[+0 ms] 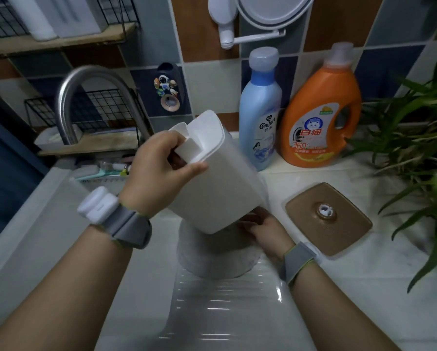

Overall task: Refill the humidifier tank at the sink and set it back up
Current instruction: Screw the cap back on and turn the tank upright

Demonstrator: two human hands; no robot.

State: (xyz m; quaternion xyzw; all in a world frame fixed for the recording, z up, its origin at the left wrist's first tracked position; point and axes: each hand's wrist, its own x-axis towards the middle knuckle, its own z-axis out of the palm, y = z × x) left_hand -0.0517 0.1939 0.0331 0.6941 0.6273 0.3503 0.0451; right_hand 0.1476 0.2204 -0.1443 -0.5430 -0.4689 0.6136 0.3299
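1. The left hand grips the white humidifier tank at its upper rim, fingers curled over the inner chimney and thumb pressed against the outer wall.
2. The tank is tilted, its open top leaning toward the faucet at the back left of the sink, and it is held in the air above a white rounded base.
3. The right hand is at the tank's lower right corner; its fingers reach under the tank, but the blurred, partly hidden view leaves it unclear whether they grip the tank or only touch it.
4. The base sits on the ribbed washboard slope at the sink's front, next to the counter's left edge.
5. On the counter, just right of the right hand, lies a flat brown lid with a small white fitting in its centre.
6. At the counter's back edge, against the tiled wall, a blue softener bottle and an orange detergent bottle stand upright side by side.
7. A green plant spreads over the counter's right edge.
8. Both wrists wear grey bands; the left one carries a white device.
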